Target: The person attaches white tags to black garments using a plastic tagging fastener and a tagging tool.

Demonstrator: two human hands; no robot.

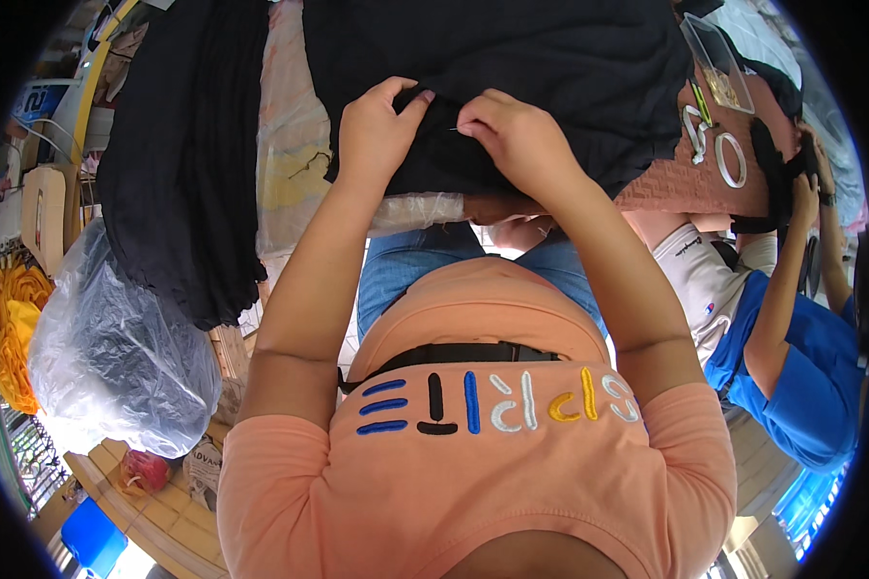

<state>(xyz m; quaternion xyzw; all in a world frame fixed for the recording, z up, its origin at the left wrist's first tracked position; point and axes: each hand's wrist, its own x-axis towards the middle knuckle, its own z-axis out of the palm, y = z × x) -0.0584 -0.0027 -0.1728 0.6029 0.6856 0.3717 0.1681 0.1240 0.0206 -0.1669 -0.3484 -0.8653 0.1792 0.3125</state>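
Note:
Black cloth (560, 58) is spread over the table before me and reaches its front edge. My left hand (375, 125) lies on the cloth with the fingers curled, gripping a bit of it near the thumb. Just to the right, my right hand (519, 140) is closed in a pinch on a thin needle (453, 128), whose tip points left toward the other hand. Any thread on it is too fine to make out.
More black cloth (179, 145) hangs at the left, above a clear plastic bag (130, 347). At right are a clear plastic box (719, 68), yellow-green snips (700, 101) and a white ring (731, 159). A person in blue (801, 357) works close by on the right.

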